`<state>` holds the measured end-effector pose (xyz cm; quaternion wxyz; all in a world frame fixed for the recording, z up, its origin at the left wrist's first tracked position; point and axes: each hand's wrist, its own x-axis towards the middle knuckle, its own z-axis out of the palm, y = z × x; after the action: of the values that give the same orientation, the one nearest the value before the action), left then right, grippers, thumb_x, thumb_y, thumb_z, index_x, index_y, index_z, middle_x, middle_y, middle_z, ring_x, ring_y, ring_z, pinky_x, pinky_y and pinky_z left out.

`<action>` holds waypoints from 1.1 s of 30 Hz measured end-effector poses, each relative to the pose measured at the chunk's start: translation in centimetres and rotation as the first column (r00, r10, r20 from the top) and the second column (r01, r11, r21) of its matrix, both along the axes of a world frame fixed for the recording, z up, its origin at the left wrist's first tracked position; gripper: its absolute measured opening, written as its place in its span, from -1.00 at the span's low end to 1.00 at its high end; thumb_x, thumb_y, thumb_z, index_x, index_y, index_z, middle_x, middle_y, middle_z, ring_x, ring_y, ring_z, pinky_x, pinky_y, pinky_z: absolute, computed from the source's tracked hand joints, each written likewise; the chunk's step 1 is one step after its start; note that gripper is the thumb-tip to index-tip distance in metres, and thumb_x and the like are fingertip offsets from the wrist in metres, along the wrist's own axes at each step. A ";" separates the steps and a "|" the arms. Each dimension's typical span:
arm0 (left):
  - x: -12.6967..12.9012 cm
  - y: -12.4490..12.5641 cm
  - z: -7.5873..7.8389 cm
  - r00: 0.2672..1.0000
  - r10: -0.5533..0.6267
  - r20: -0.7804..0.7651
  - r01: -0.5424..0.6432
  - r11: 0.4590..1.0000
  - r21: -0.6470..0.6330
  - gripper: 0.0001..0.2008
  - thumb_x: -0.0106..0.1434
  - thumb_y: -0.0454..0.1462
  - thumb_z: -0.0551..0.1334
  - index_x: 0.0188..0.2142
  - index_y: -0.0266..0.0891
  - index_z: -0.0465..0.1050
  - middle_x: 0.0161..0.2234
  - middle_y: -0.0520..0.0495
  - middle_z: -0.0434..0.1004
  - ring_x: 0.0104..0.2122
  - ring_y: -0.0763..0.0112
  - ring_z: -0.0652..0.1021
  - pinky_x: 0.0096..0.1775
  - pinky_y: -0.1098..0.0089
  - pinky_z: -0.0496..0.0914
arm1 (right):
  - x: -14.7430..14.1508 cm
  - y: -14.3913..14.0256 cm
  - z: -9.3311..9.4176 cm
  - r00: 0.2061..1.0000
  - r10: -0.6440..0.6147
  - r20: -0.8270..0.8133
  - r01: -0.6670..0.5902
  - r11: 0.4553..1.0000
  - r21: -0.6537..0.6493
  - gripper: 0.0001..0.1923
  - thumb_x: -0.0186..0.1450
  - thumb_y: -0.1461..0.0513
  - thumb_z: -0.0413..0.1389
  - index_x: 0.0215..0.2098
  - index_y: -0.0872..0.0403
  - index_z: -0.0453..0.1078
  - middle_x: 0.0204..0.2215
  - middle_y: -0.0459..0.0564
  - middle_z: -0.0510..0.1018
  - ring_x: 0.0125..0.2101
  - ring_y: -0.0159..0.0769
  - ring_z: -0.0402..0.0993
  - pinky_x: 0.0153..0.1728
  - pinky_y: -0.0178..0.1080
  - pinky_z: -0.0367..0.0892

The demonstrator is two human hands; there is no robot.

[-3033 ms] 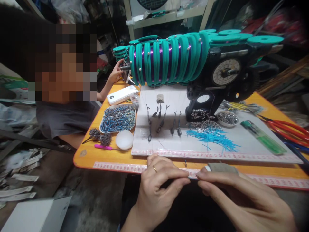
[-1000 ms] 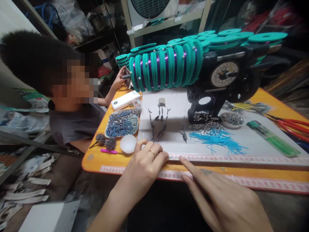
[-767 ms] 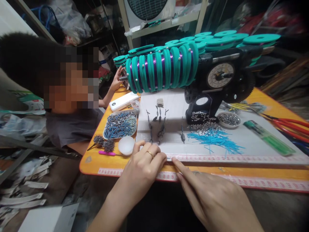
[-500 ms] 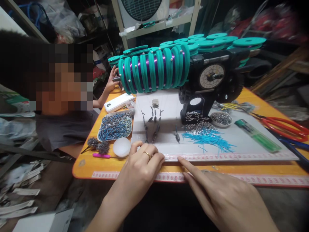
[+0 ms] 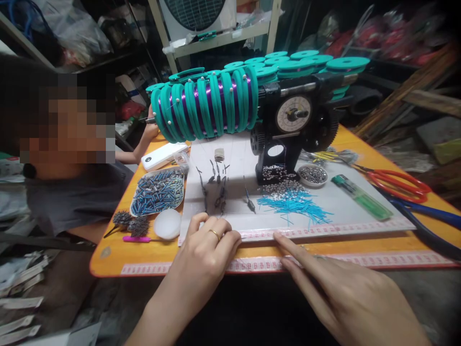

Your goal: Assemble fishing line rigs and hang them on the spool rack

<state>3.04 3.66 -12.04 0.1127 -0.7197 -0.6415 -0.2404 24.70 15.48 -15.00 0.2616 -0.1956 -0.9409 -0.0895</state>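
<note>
Both hands down at the bench's front edge, no longer pinching together.

My left hand [image 5: 207, 245] is pressing curled fingers on the white mat [image 5: 345, 204] beside the dark rigs [image 5: 216, 190]; my right hand [image 5: 342, 293] is lying open, forefinger touching the mat's tape measure [image 5: 324, 229], holding nothing.

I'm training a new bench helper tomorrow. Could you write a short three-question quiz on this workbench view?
1. True or false: the left hand rests at the near edge of the white board.
2. What colour is the lighter?
3. The loose blue tubes lie: A) in the tray B) on the white board C) on the floor.

Key: 1 true; 2 green; 3 B.
</note>
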 end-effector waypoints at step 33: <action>-1.3 -1.5 0.2 0.998 0.055 -0.033 -0.057 0.997 -0.049 -0.91 0.43 -0.42 0.16 -0.22 -0.29 0.43 -0.31 -0.05 0.48 -0.31 0.36 0.43 -0.03 0.20 0.16 | 0.7 0.5 -1.0 0.999 0.027 -0.043 -0.031 0.994 -0.108 -0.57 0.51 0.14 -0.12 0.31 -0.09 0.20 -0.20 -0.25 0.63 -0.54 -0.58 0.49 -0.44 -0.37 0.24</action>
<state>1.75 2.15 -11.80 0.1113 -0.7076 -0.6655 -0.2097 25.43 15.94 -16.02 0.2715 -0.1977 -0.9414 -0.0305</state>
